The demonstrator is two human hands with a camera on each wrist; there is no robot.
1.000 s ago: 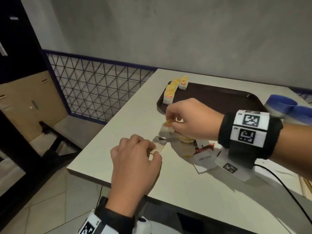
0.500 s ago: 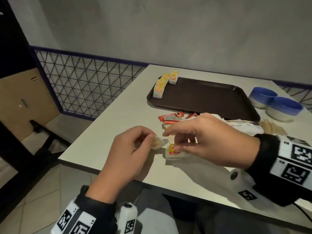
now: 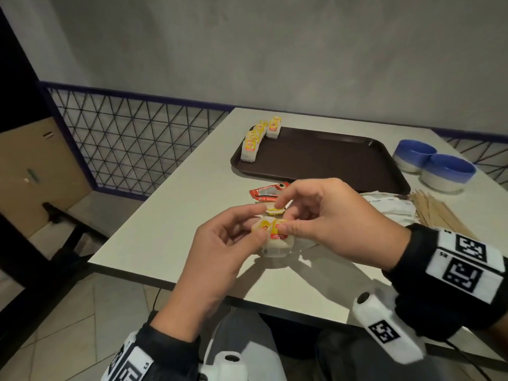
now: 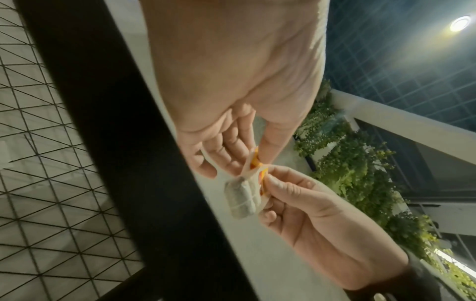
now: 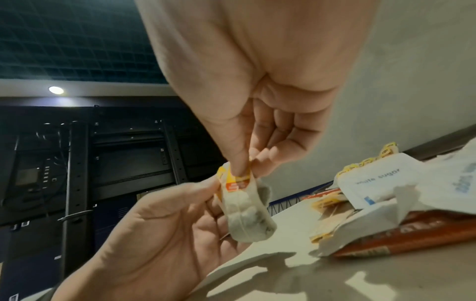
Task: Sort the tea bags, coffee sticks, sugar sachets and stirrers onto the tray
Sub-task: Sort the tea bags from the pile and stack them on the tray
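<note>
While both hands pinch two tea bags point(image 3: 275, 237) — five tea bags on the tray point(image 3: 255, 138)

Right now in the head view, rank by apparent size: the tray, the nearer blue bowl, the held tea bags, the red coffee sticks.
1. Tray
2. Bowl
3. and 4. Tea bags and coffee sticks look alike; the bags sit nearer the camera and the hands partly hide both.

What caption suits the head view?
Both hands pinch yellow-tagged paper tea bags before a brown plastic tray.
</note>
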